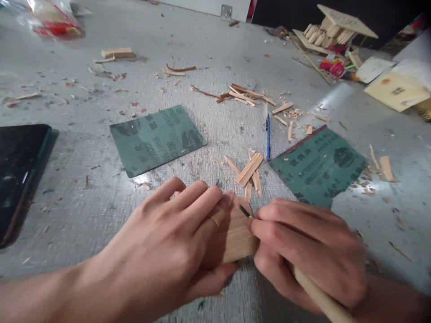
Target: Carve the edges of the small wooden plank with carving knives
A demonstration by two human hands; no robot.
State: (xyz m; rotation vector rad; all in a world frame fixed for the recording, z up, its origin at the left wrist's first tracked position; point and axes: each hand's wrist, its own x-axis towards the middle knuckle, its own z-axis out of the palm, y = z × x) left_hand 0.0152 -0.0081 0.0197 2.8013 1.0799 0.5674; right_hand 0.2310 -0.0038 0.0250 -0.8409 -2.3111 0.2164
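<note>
My left hand grips a small flat piece of wood from its left side, fingers over the top and thumb along the near edge. In my right hand is a carving knife with a pale round wooden handle, held like a pen. Its dark narrow blade tip meets or hovers just over the wood's far right part; I cannot tell which. Just beyond the wood lie several flat wood strips in a crossed heap. Part of the wood is hidden under my left fingers.
Green sandpaper sheets lie to the left and right, with a blue pen between them. A dark phone-like slab sits at far left. Wood shavings scatter beyond. A small wooden model stands at back right.
</note>
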